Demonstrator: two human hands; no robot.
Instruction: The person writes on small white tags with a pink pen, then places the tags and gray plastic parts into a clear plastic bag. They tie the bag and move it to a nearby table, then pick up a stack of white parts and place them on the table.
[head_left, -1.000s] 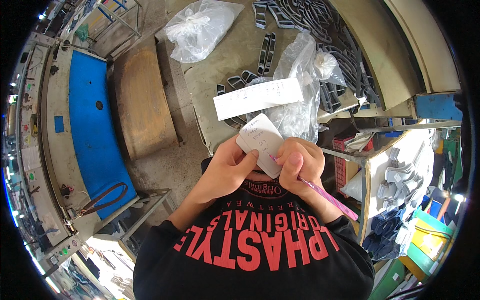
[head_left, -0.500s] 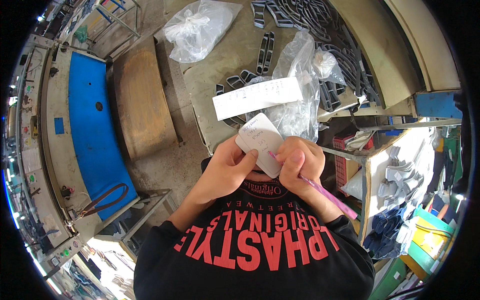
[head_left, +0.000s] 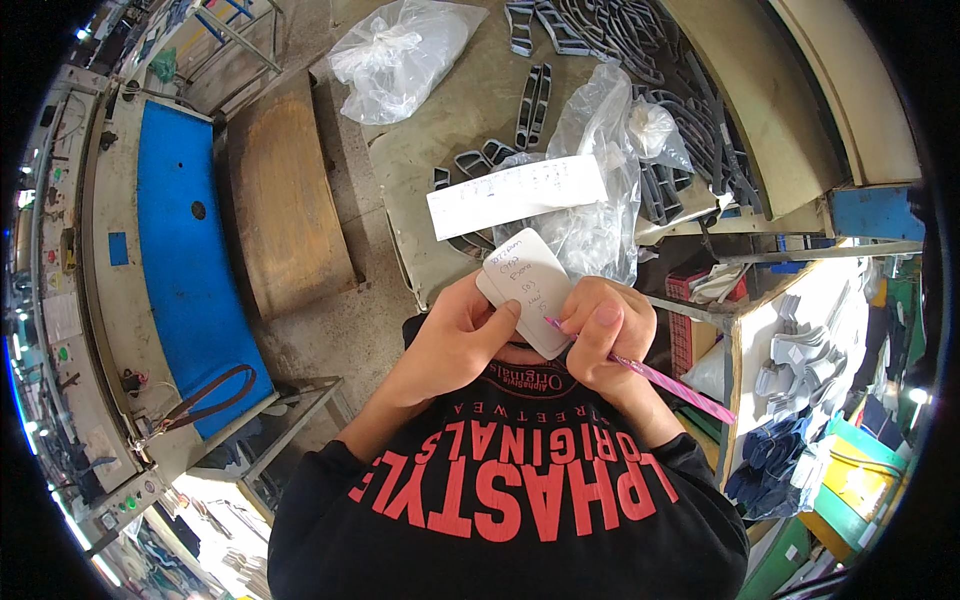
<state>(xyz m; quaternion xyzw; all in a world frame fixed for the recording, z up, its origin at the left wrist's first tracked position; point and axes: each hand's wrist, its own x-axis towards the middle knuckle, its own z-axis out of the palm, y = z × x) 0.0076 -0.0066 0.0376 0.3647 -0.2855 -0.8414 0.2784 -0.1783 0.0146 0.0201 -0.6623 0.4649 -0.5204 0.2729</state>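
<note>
My left hand (head_left: pixel 462 338) is closed on the left edge of a small white card (head_left: pixel 527 268) with rounded corners, its thumb lying flat across the face. Several lines of handwriting run down the card. In my right hand (head_left: pixel 608 328) is a pink striped pen (head_left: pixel 680 390), pinched between thumb and fingers. The pen's tip touches or nearly touches the card just below the lowest writing; its far end points down to the right. Beyond the card, a white paper strip (head_left: pixel 520 197) with writing lies over a clear plastic bag (head_left: pixel 600 225) on the table.
Dark metal cutting dies (head_left: pixel 600 35) crowd the far side of the table (head_left: pixel 410 160). A tied clear bag (head_left: pixel 400 60) sits at the far left of it. On the left stands a machine with a blue panel (head_left: pixel 180 250); on the right, a shelf holds grey cut pieces (head_left: pixel 805 345).
The right hand and pen have shifted slightly right and down on the card, and more pen marks show at the bottom of the writing. The card has moved a little to the right.
</note>
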